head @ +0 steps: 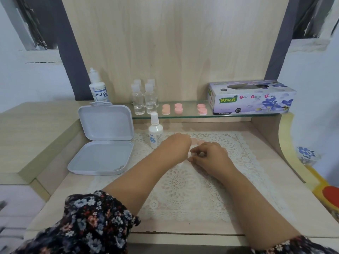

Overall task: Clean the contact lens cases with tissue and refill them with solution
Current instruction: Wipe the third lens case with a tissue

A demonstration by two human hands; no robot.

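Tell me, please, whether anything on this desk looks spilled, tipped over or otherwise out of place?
Nothing stands out. The solution bottles stand upright, the tissue box sits squarely on the glass shelf, and the grey box lies open but tidy. No liquid shows on the lace mat. Both hands hide what they work on.

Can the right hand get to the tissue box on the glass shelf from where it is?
Probably yes: the tissue box sits uncovered on the shelf's right end, nothing between it and the right hand, though that hand seems busy.
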